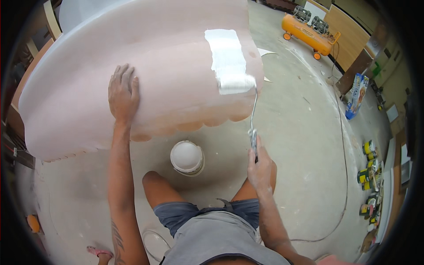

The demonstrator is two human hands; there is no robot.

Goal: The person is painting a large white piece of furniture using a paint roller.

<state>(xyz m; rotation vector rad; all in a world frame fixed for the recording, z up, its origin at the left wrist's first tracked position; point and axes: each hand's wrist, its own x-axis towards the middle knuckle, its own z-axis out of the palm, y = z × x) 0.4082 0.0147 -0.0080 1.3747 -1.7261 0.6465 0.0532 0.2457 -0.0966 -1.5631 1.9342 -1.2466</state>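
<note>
My right hand [260, 165] grips the handle of a paint roller [253, 104], its bent metal rod reaching up to a white roller head. That head rests on a large curved, pale pink panel [172, 70] with a scalloped lower edge. A wet-looking white paint patch [227, 55] runs upward from the roller near the panel's right end. My left hand [123, 90] lies flat on the panel's middle, fingers stretched out and holding nothing. Below the scalloped edge, in front of my knees, stands a white bucket [187, 157] with white inside its round top.
An orange air compressor [307, 33] on wheels stands at the far right, and a thin hose [343, 154] curves across the grey floor. Several paint cans [369, 174] line the right side. A blue-and-white bag [357, 96] leans nearby.
</note>
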